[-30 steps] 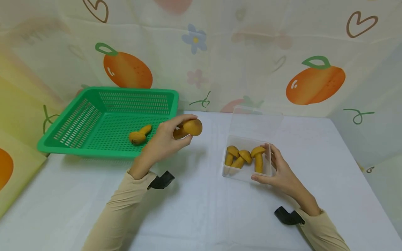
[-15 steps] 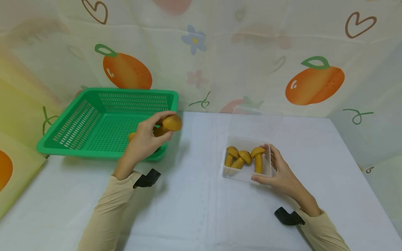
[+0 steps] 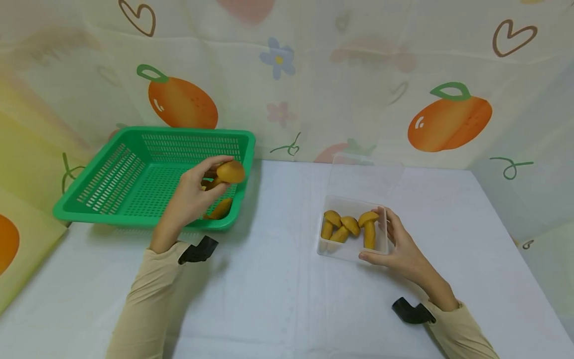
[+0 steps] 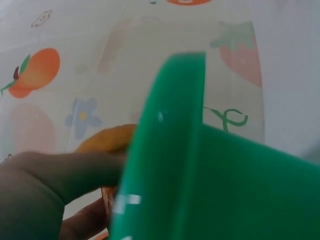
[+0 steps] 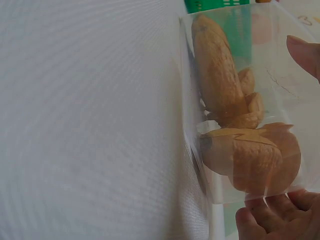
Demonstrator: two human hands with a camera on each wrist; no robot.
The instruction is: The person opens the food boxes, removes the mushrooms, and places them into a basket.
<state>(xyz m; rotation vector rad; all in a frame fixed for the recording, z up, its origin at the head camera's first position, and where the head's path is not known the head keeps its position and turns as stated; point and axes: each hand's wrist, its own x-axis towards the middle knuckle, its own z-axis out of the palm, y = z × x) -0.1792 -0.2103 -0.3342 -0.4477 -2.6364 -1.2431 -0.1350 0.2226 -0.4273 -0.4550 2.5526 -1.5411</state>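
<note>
My left hand (image 3: 188,194) holds a brown mushroom (image 3: 230,171) by its stem above the right part of the green basket (image 3: 134,218), cap to the right. In the left wrist view the blurred basket rim (image 4: 165,150) hides part of that mushroom (image 4: 107,139). Below the hand, another mushroom (image 3: 220,209) lies in the basket, partly covered by the hand. My right hand (image 3: 399,249) grips the right end of a clear plastic box (image 3: 350,204) on the table. Three mushrooms (image 3: 369,229) lie side by side in it; the right wrist view shows them through the wall.
The box's clear lid (image 3: 365,177) stands raised behind it, towards the back cloth. A printed cloth (image 3: 314,75) hangs behind the table (image 3: 269,299). Basket and box stand well apart, with white tablecloth between them.
My left hand has moved left with the mushroom, from beside the basket to over its right part. The right hand and the box have stayed in place.
</note>
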